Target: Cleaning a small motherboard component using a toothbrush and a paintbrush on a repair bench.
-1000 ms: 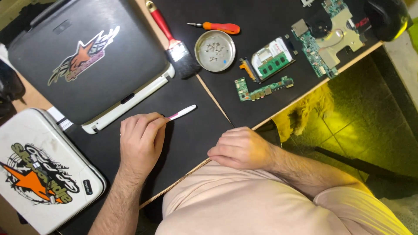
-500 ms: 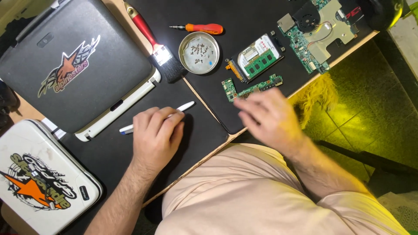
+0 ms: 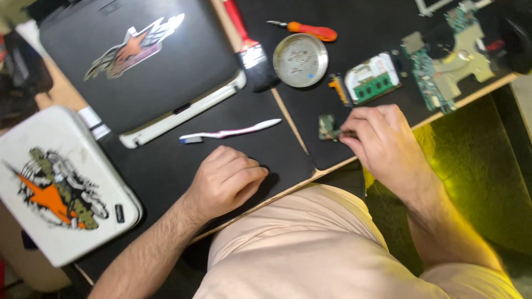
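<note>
My left hand rests curled on the black mat, holding nothing; a white and pink toothbrush lies just beyond its knuckles. My right hand pinches a small green circuit board near the desk's front edge, covering most of the board. A black laptop with a star sticker lies closed at the far left. A white case with an orange and green sticker sits at the near left.
A round metal dish, a red-handled brush, an orange screwdriver, a memory module on a white part and a large green motherboard lie along the back. The wooden desk edge runs diagonally.
My left hand let go of the toothbrush and drew back onto the mat. My right hand moved from my lap up to the small green circuit board and took hold of it.
</note>
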